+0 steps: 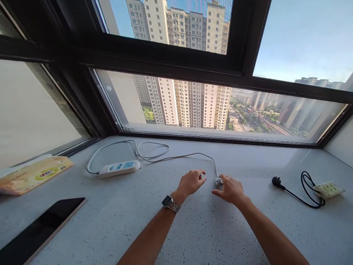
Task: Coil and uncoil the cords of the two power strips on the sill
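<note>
Right of centre in the frame's lower half, the white power plug (217,180) lies at the fingertips of the right hand (231,189), its cord (215,166) leading upward, farther from the empty, loosely curled left hand (191,183); whether the right grips it, I cannot tell.

Between my left hand (191,183) and my right hand (231,189) I have a narrow gap, with the white plug (217,180) at its right side and the white cord (190,156) crossing behind it, short of the window frame (193,138). Toward me, the windowsill (205,232) is open between my forearms, and rightward I have room as far as the black plug (276,181). Leftward, I can pass between the power strip (120,169) and the tablet (45,226).
</note>
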The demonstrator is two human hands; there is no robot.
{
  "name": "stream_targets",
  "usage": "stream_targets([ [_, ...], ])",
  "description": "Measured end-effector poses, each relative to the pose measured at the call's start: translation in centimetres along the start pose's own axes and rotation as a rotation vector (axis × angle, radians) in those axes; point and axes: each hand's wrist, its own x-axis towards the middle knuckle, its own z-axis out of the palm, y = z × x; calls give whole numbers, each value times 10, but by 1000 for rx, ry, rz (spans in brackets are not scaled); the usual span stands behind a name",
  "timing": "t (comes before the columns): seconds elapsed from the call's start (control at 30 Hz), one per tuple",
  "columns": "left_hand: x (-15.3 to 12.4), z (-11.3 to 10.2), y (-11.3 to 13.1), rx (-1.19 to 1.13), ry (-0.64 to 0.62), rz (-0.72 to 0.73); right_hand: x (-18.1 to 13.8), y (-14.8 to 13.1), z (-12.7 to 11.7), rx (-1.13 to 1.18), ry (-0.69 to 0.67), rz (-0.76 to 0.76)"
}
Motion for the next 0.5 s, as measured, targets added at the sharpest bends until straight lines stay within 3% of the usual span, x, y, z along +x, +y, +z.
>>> stream_targets([
  [0.07,-1,0,2,5,-10,32,3,-6,-1,15,-18,-9],
  [0.13,-5,-4,8,15,5,92,-4,-7,-14,170,-37,-68],
  [0.27,-21,-18,31,-120,43,420,-34,-5,-59,822,-65,-278],
  [0.37,-38,-22,56,-478,-5,644,-52,-7,-83,1180,95,-369],
  [0.47,-51,-22,79,-1051,15,587,-55,-15,-84,1273,372,-437],
  [0.5,-54,-24,87,-1267,40,538,-53,-19,-78,1270,409,-464],
])
